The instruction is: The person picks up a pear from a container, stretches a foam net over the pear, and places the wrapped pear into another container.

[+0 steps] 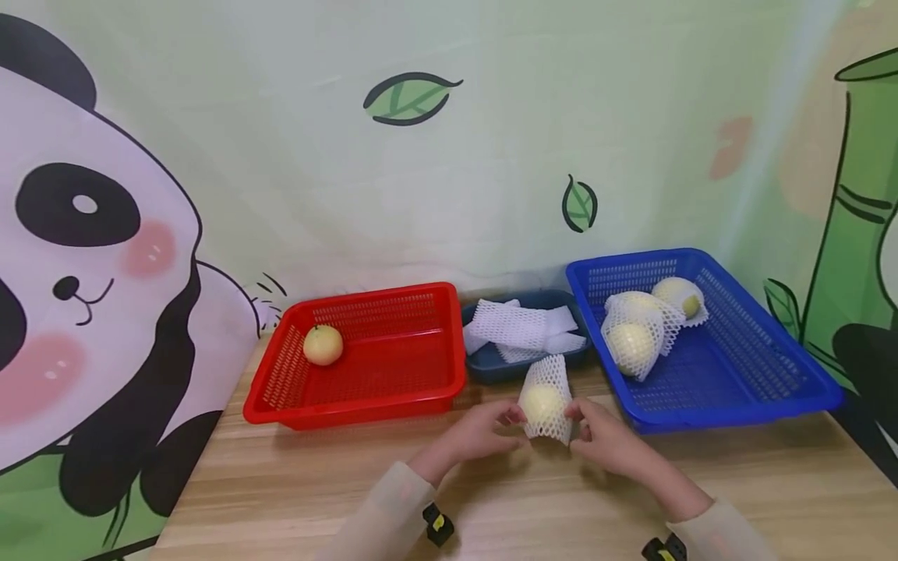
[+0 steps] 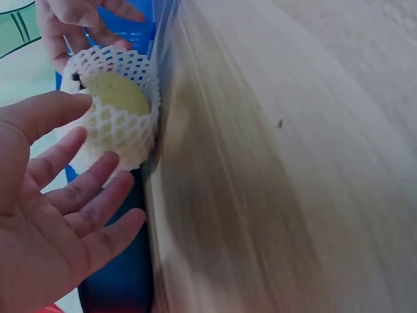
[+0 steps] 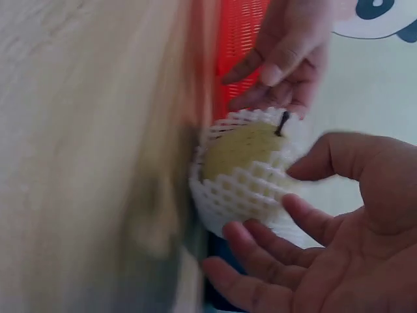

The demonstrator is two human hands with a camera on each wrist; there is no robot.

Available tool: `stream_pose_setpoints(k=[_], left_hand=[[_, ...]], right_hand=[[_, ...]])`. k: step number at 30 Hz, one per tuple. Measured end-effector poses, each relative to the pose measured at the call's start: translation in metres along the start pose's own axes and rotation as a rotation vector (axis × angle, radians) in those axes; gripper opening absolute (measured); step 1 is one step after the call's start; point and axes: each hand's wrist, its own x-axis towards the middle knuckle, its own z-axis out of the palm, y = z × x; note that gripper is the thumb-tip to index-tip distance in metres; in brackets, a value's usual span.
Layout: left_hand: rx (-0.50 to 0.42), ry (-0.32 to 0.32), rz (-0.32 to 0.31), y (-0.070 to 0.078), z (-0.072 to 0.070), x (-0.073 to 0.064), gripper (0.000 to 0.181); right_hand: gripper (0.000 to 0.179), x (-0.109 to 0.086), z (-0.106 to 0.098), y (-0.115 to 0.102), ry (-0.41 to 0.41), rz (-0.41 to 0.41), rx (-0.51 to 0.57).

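Observation:
A pale yellow pear (image 1: 543, 403) sits on the table in a white foam net sleeve (image 1: 554, 372), whose loose end stretches toward the back. My left hand (image 1: 484, 430) is at the sleeve's left side with fingers spread, and my right hand (image 1: 607, 438) is at its right side, fingertips right by the mesh. In the left wrist view the left fingers (image 2: 98, 176) are parted and relaxed beside the netting. The right wrist view shows the pear's dark stem (image 3: 282, 124) at the sleeve's opening, with the right thumb and fingers apart around the near side.
At the left, a red basket (image 1: 365, 403) contains one bare pear (image 1: 323, 345). Behind the netted pear, a dark blue tray (image 1: 484, 372) holds several flat foam sleeves (image 1: 519, 325). A larger blue basket (image 1: 744, 413) at the right holds several netted pears (image 1: 633, 348). A printed cloth hangs behind.

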Motion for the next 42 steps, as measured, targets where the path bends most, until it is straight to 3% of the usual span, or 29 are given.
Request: stream_pose_setpoints(k=[3,8,11,15,19,26,32,42], left_hand=[[0.049,-0.024,-0.023,0.002,-0.006,-0.005,0.032],[0.167,-0.056,-0.032,0.01,-0.012,-0.01,0.037],[0.213,-0.031,-0.034,0.015,-0.016,-0.014,0.036],[0.201,0.029,-0.061,0.023,-0.025,-0.025,0.037],[0.175,0.098,-0.069,0.031,-0.036,-0.037,0.037],[0.117,0.17,-0.061,0.037,-0.047,-0.054,0.031],[0.092,0.179,-0.061,0.036,-0.048,-0.059,0.026],[0.11,0.18,-0.08,0.035,-0.048,-0.059,0.025]], right_hand=[[0.032,-0.001,-0.003,-0.006,0.014,-0.008,-0.048],[0.027,0.0,0.001,-0.015,0.139,0.042,-0.128],[0.048,0.003,0.006,-0.019,0.169,0.086,-0.175],[0.087,0.017,0.011,-0.021,0.131,0.15,-0.184],[0.099,0.036,0.016,-0.016,0.115,0.196,-0.121],[0.089,0.048,0.026,-0.01,0.139,0.174,0.059],[0.07,0.051,0.025,-0.009,0.141,0.161,0.087],[0.072,0.046,0.023,-0.007,0.157,0.17,0.128]])
